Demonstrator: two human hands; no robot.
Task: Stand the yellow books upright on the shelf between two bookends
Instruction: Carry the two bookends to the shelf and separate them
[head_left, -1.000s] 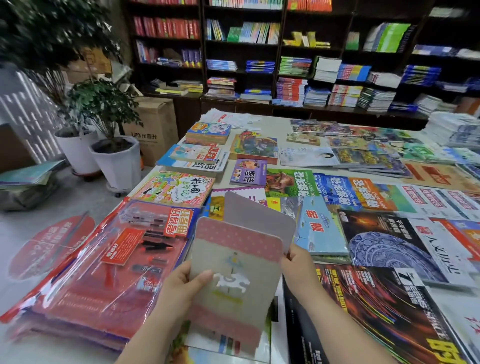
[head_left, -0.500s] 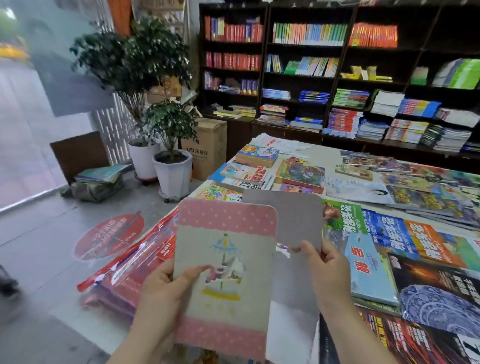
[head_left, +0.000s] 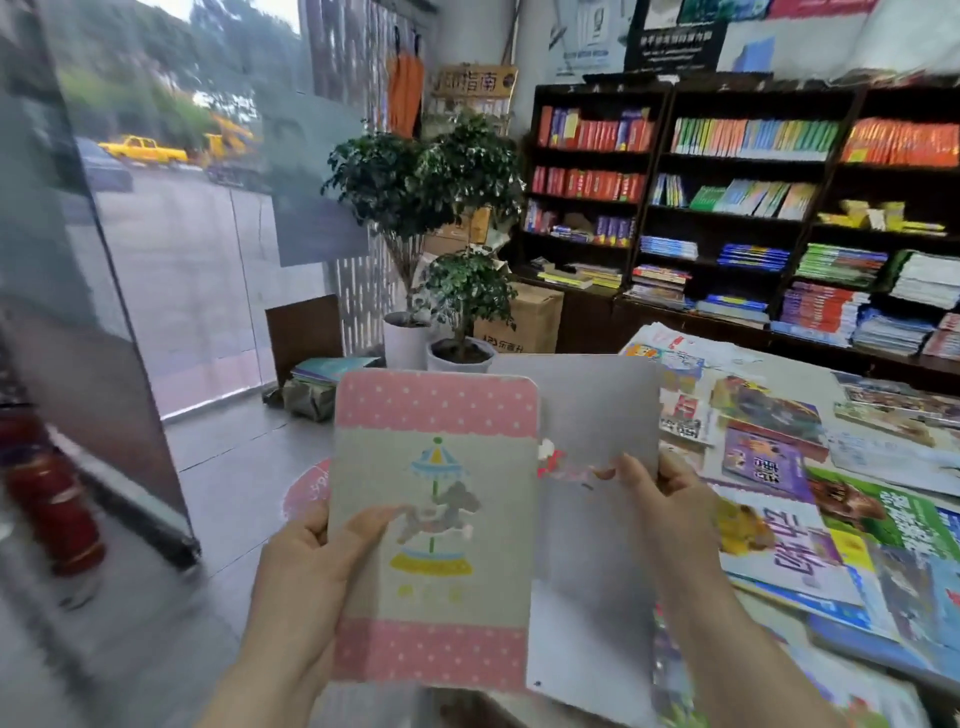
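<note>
My left hand (head_left: 306, 577) grips the left edge of a pink and beige carousel notebook (head_left: 434, 525), thumb across its cover, and holds it upright in front of me. My right hand (head_left: 660, 504) holds a plain grey book (head_left: 592, 415) by its right edge, just behind and to the right of the notebook. A white sheet shows below the grey book. Yellow books (head_left: 878, 215) lie on a dark bookshelf (head_left: 639, 208) at the far right wall. No bookend is visible.
A display table (head_left: 789, 374) covered with colourful books and magazines runs along my right. Two potted plants (head_left: 462, 291), a cardboard box (head_left: 530, 317) and a stack of books (head_left: 327, 369) stand on the floor ahead. A glass door (head_left: 156, 234) is at left.
Both hands have lifted the two books higher. The view has swung up and to the left, so the glass door and the street now show.
</note>
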